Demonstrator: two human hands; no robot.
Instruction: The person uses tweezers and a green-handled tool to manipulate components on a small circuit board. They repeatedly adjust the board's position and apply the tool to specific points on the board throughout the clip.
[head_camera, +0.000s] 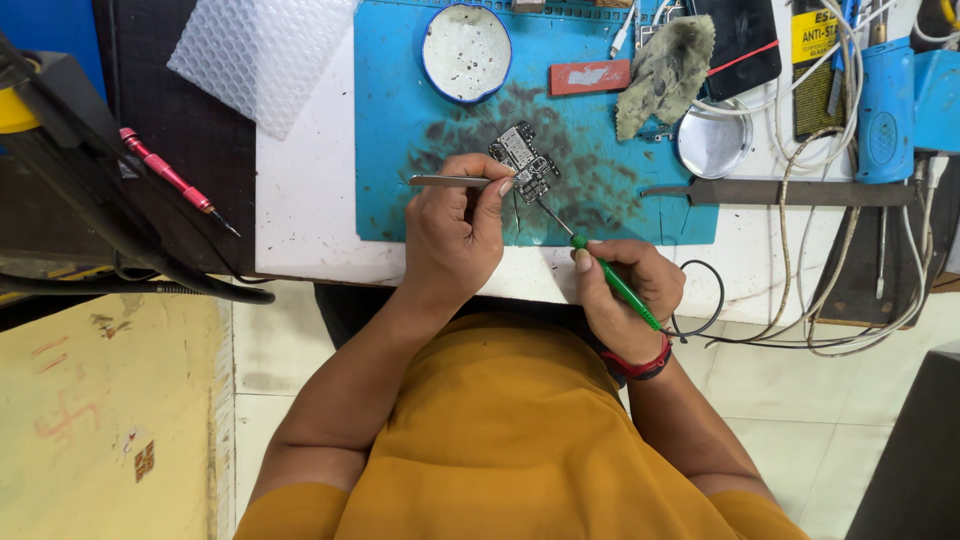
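An electronics repair workshop — stained blue work mat (400, 120), circuit board (523, 160), tweezers (450, 181), tangled cables (830, 230)

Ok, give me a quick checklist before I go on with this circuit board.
1. Circuit board lies on the blue mat: ok.
2. Left hand holds tweezers at the board's edge: ok.
3. Right hand grips the green tool, tip at the board: ok.
4. Tip on the right spot: cannot tell.
5. Mat clean around the board: not ok, dark stains.
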